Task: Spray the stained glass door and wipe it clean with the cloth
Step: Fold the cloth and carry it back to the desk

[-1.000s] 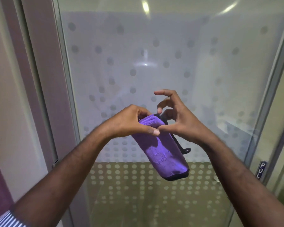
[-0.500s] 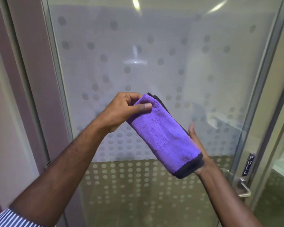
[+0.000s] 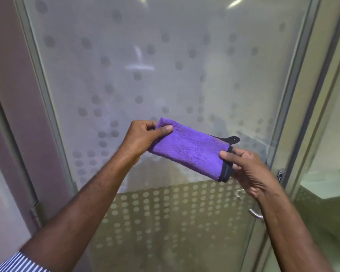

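In the centre of the frame, the left hand [image 3: 140, 137] pinches the upper end of the folded purple microfibre cloth with black edging [image 3: 190, 151], and the right hand [image 3: 245, 169] pinches its lower end. The frosted dotted glass door [image 3: 165, 55] stands behind, untouched. No spray bottle is visible; a dry wipe may only smear the stains.

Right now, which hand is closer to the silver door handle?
The right hand, just above the door handle and gripping the cloth's black-edged end. The left hand holds the other end, further up and left.
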Demonstrator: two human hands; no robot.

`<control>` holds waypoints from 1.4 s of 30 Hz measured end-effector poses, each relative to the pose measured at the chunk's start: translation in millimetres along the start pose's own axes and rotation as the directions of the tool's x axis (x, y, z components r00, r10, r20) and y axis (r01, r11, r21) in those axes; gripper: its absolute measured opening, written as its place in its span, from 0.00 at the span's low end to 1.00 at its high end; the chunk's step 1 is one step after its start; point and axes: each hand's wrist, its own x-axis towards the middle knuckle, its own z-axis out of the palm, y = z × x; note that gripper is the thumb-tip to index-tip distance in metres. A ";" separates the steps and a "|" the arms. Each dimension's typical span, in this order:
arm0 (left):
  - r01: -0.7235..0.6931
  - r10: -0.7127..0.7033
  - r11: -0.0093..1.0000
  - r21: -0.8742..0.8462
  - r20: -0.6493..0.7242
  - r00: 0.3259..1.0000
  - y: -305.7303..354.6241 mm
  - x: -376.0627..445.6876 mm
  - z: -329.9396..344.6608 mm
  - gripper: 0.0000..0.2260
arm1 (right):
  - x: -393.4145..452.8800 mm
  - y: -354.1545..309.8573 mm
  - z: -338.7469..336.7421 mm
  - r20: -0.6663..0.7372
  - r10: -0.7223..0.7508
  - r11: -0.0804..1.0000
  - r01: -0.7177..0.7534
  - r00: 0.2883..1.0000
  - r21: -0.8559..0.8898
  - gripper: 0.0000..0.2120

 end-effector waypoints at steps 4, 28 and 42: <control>0.113 -0.122 0.992 0.050 0.280 0.952 1.2 3.3 6.0 0.11 | -10.6 -18.6 -27.1 -0.083 0.041 0.995 -0.049 0.996 -0.087 0.18; 0.198 -0.022 0.952 -0.233 0.594 0.804 55.5 -14.7 371.4 0.07 | -164.2 -118.5 -323.3 -0.587 -0.071 0.954 -0.117 0.807 -0.277 0.05; 0.202 0.074 0.939 -0.277 0.740 0.668 55.0 4.5 612.0 0.13 | -211.4 -147.3 -494.3 -0.804 -0.157 0.941 -0.162 0.573 -0.299 0.09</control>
